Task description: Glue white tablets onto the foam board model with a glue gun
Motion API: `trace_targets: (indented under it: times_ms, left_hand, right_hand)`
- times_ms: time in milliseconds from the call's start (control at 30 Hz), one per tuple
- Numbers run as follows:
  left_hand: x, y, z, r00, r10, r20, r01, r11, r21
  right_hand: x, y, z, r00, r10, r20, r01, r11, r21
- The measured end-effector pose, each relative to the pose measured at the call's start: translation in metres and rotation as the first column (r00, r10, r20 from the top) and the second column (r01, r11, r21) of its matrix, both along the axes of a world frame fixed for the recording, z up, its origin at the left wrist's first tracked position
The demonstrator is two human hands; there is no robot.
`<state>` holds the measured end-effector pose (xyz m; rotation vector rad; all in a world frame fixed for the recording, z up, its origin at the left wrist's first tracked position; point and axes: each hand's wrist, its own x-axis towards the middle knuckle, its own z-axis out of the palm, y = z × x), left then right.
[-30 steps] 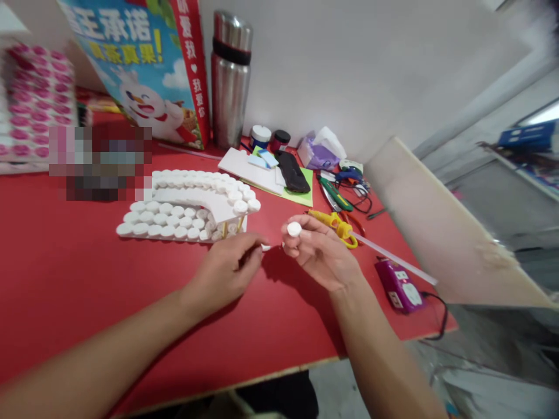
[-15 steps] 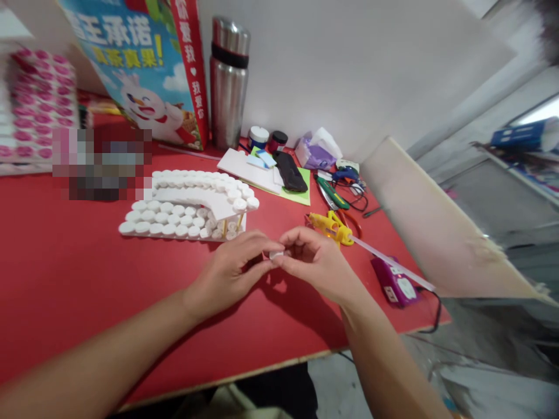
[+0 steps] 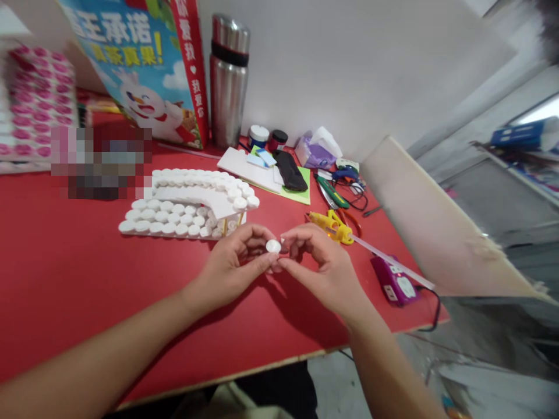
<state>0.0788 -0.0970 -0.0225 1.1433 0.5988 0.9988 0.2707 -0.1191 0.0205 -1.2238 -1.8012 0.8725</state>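
Note:
A small round white disc (image 3: 273,247) is tilted so that its flat face shows, just above the red table. My left hand (image 3: 229,265) pinches it between thumb and bent fingers. From the other side my right hand (image 3: 323,267) closes in with curled fingers, its fingertips at the disc's right edge; exactly where they grip is partly hidden. Behind my left hand stands a white model (image 3: 192,201). Rows of similar white discs cover its base and its raised curved tier, and thin yellowish posts support the tier at the right end.
Right of my hands lie a yellow glue gun (image 3: 325,224) with a long glue stick and a purple power box (image 3: 395,282). Farther back are green-handled cutters (image 3: 332,192), a black phone-like object (image 3: 290,170), a tissue pack (image 3: 317,150), jars and a steel flask (image 3: 229,81).
The disc has turned from edge-on to show its round face. Both hands have shifted slightly, with the right fingers a little farther apart from the left ones.

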Motion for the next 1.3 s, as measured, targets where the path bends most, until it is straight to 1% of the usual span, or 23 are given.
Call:
trace_targets:
  times_ms: [67, 100, 167, 233, 300, 400, 467, 500, 567, 700, 867, 933, 1033, 1133, 1233, 1300]
  left_hand:
    - [0.0006, 0.0013, 0.0007, 0.999, -0.019, 0.044, 0.022, 0.997, -0.07]
    - [0.0007, 0.002, 0.0011, 0.998, -0.024, 0.066, 0.03, 0.994, -0.104]
    - [0.0004, 0.0031, 0.0015, 0.994, -0.03, 0.102, 0.048, 0.983, -0.178]
    - [-0.0003, 0.0035, 0.0015, 0.99, -0.045, 0.132, 0.081, 0.956, -0.281]
    - [-0.0009, 0.0031, 0.0017, 0.98, -0.073, 0.184, 0.146, 0.896, -0.419]
    - [-0.001, 0.0015, 0.0031, 0.943, -0.07, 0.325, 0.26, 0.762, -0.592]
    - [-0.0007, 0.0007, 0.0047, 0.91, -0.05, 0.412, 0.328, 0.696, -0.639]
    - [-0.0006, 0.0005, 0.0054, 0.894, -0.042, 0.446, 0.355, 0.675, -0.647]
    - [-0.0004, 0.0007, 0.0063, 0.873, -0.033, 0.486, 0.388, 0.651, -0.653]
    - [-0.0005, 0.0023, 0.0065, 0.865, -0.022, 0.501, 0.396, 0.643, -0.656]
    - [-0.0007, 0.0025, 0.0055, 0.866, -0.027, 0.499, 0.395, 0.649, -0.65]
    - [-0.0006, 0.0019, 0.0038, 0.868, -0.04, 0.495, 0.392, 0.668, -0.632]
    - [-0.0001, 0.0011, 0.0004, 0.873, -0.071, 0.482, 0.383, 0.712, -0.588]
    - [0.001, 0.0014, -0.002, 0.881, -0.09, 0.464, 0.367, 0.747, -0.554]
    - [0.0018, 0.0021, -0.0025, 0.891, -0.089, 0.445, 0.348, 0.764, -0.543]
    - [0.0019, 0.0023, -0.0024, 0.899, -0.086, 0.43, 0.336, 0.766, -0.549]
  right_hand:
    - [-0.0004, -0.0004, -0.0008, 0.992, 0.01, 0.128, -0.028, 0.99, 0.135]
    - [-0.0006, -0.0003, -0.0014, 0.985, 0.013, 0.171, -0.044, 0.982, 0.181]
    - [-0.0008, 0.0003, -0.0026, 0.976, 0.014, 0.219, -0.066, 0.971, 0.231]
    - [-0.0008, 0.001, -0.0032, 0.971, 0.013, 0.239, -0.074, 0.966, 0.249]
    - [-0.0011, 0.0014, -0.0025, 0.969, 0.018, 0.246, -0.082, 0.964, 0.253]
    - [-0.0026, 0.0011, 0.0008, 0.968, 0.032, 0.249, -0.091, 0.969, 0.23]
    - [-0.0039, 0.0006, 0.0031, 0.972, 0.039, 0.233, -0.089, 0.973, 0.211]
    - [-0.0045, 0.0004, 0.0039, 0.974, 0.038, 0.222, -0.085, 0.975, 0.204]
    - [-0.0055, 0.0001, 0.0044, 0.979, 0.034, 0.2, -0.073, 0.978, 0.194]
    - [-0.0067, 0.0005, 0.0037, 0.984, 0.028, 0.178, -0.061, 0.981, 0.184]
    - [-0.0085, 0.0011, 0.0033, 0.987, 0.023, 0.162, -0.053, 0.982, 0.182]
    - [-0.0093, 0.001, 0.003, 0.987, 0.011, 0.159, -0.04, 0.982, 0.183]
    - [-0.0099, 0.0009, 0.0022, 0.989, -0.009, 0.151, -0.017, 0.984, 0.175]
    - [-0.0096, 0.001, 0.0008, 0.992, -0.004, 0.125, -0.017, 0.986, 0.165]
    - [-0.0088, 0.0004, -0.0006, 0.993, 0.02, 0.115, -0.039, 0.986, 0.161]
    - [-0.0086, -0.0006, -0.0012, 0.989, 0.022, 0.146, -0.049, 0.982, 0.184]
